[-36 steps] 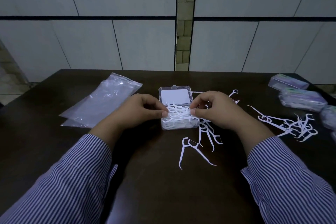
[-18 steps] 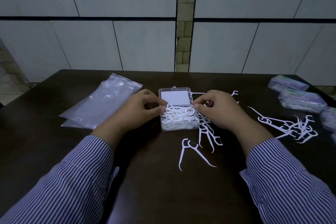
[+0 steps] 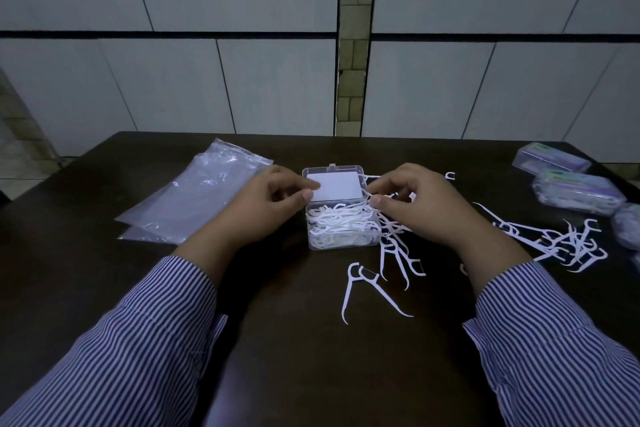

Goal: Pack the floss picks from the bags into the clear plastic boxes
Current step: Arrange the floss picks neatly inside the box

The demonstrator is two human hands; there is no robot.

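**A:** Where is the box?

**B:** The box (image 3: pixel 341 229) sits mid-table (image 3: pixel 294 374), its lid (image 3: pixel 334 184) tipped up at the far side, picks (image 3: pixel 341 224) heaped inside, lying mostly left to right.

**A:** And the hands?

**B:** The left hand (image 3: pixel 273 208) rests at the box's left edge, fingers curled, holding nothing I can see. The right hand (image 3: pixel 422 201) pinches at the picks by the right rim. Loose picks (image 3: pixel 398 253) lie just right of the box, so the right hand looks nearer.

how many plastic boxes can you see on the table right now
4, maybe more: one open box of floss picks between the hands, two closed boxes at far right, and a fourth cut off by the right edge.
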